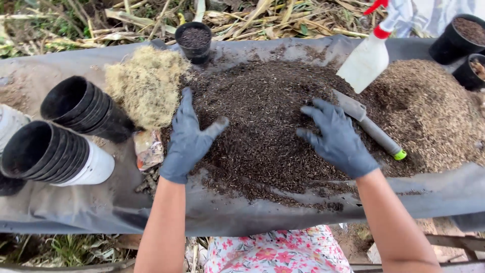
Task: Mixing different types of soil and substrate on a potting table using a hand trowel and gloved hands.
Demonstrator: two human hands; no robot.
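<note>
1. Head view, hands: left hand (188,139) in a dark glove, fingers spread, palm flat on the near-left edge of the dark soil heap (262,126). Right hand (337,140), gloved alike, fingers spread and slightly curled, pressed into the right side of the same heap. Nothing pinched or gripped by either.
2. Head view, soil: heaped in the middle of a grey sheet (76,207) draped over the worktop, between both hands and spilling toward the near edge.
3. Head view, close by the right hand: trowel (369,125) with grey blade and green-tipped handle, lying on the soil just beyond the fingers, nearly touching them. White spray bottle (368,59) with red trigger, tilted, behind the trowel.
4. Head view, right: lighter brown husk pile (434,111), touching the dark heap. Two black pots (462,33) at the far-right corner, partly cut off.
5. Head view, left: pale fibrous clump (146,83) just beyond the left hand. Small filled pot (194,40) behind it. Two stacks of black pots (65,131) lying on their sides, mouths facing left. Crumpled wrapper (148,148) beside the left wrist.
</note>
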